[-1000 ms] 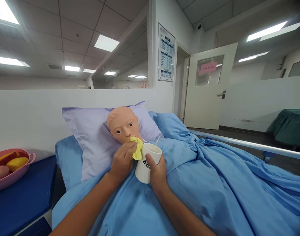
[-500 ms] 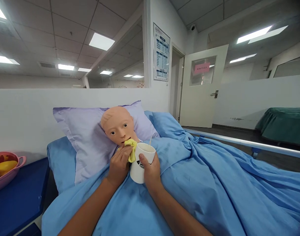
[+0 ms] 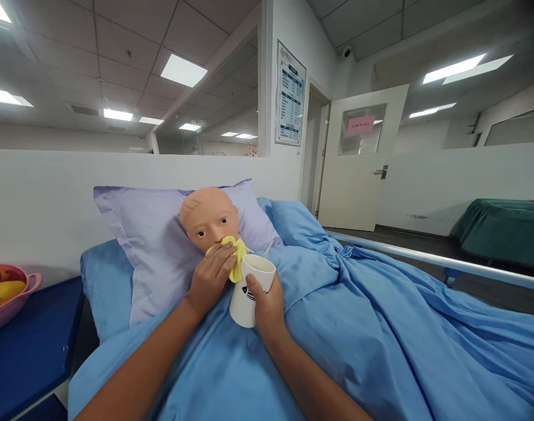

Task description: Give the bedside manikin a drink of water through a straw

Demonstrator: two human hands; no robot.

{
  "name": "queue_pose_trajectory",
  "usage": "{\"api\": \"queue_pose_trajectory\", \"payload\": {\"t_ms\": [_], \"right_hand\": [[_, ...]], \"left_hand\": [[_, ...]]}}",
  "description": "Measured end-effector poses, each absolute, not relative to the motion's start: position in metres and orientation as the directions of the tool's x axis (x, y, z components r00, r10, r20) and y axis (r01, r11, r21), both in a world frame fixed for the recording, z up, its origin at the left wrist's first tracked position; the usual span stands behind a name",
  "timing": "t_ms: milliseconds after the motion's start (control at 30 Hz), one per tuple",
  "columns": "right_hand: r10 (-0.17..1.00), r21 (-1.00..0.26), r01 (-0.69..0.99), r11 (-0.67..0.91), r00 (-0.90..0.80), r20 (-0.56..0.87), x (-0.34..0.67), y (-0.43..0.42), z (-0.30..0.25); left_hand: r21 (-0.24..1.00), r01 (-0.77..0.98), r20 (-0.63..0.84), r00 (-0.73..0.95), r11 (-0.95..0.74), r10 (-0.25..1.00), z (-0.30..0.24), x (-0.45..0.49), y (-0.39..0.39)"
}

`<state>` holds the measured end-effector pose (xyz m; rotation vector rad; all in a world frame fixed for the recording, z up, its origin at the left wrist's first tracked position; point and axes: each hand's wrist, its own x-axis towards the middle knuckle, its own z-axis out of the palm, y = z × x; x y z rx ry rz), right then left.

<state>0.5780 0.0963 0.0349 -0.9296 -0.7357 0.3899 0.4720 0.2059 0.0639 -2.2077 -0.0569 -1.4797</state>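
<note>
A care manikin (image 3: 208, 215) lies in bed with its head on a lilac pillow (image 3: 148, 251), covered by a blue blanket (image 3: 381, 327). My left hand (image 3: 211, 278) is closed on a yellow cloth (image 3: 236, 257) and presses it against the manikin's mouth. My right hand (image 3: 266, 304) grips a white cup (image 3: 249, 289) just below the chin; a thin straw (image 3: 269, 248) sticks out of the cup's rim.
A blue bedside table (image 3: 30, 351) at the left carries a pink bowl (image 3: 10, 313) of fruit. A metal bed rail (image 3: 446, 260) runs along the far side. A white door (image 3: 359, 169) and a green-covered bed (image 3: 503, 231) stand beyond.
My left hand has shifted the yellow cloth slightly up over the manikin's mouth. The cup stays in my right hand. The view has drifted a little.
</note>
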Motion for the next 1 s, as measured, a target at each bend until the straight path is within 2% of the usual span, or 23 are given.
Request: {"api": "queue_pose_trajectory", "payload": {"t_ms": [167,233,300,400,467,567,733,900,1000], "right_hand": [[0.602,-0.836,0.024,0.549,0.682,0.415,0.579,0.095,0.036],[0.610,-0.848,0.046,0.529,0.673,0.417,0.579,0.094,0.037],[0.636,-0.859,0.049,0.510,0.650,0.415,0.580,0.093,0.038],[0.676,-0.869,0.028,0.494,0.616,0.404,0.580,0.093,0.038],[0.696,-0.881,0.027,0.473,0.602,0.392,0.581,0.094,0.037],[0.733,-0.893,0.061,0.445,0.548,0.403,0.583,0.095,0.032],[0.827,-0.913,0.032,0.407,0.411,0.383,0.582,0.093,0.024],[0.888,-0.937,0.018,0.350,0.313,0.337,0.579,0.087,0.027],[0.893,-0.944,0.005,0.330,0.322,0.314,0.579,0.086,0.029]], "left_hand": [[-0.221,0.306,0.933,0.344,-0.926,-0.109,0.036,0.473,0.203],[-0.120,0.322,0.956,0.292,-0.939,-0.022,0.031,0.474,0.197],[0.107,0.332,0.949,0.248,-0.937,0.196,0.030,0.474,0.188],[0.485,0.260,0.825,0.183,-0.835,0.535,0.029,0.469,0.173],[0.637,0.162,0.750,0.095,-0.753,0.655,0.026,0.461,0.164],[0.794,0.041,0.608,-0.043,-0.607,0.793,0.018,0.448,0.153],[0.928,-0.029,0.370,-0.060,-0.372,0.927,0.006,0.429,0.144],[0.991,-0.062,0.113,-0.054,-0.116,0.992,0.002,0.416,0.137],[0.996,-0.084,-0.004,0.004,0.004,1.000,0.000,0.410,0.134]]}}
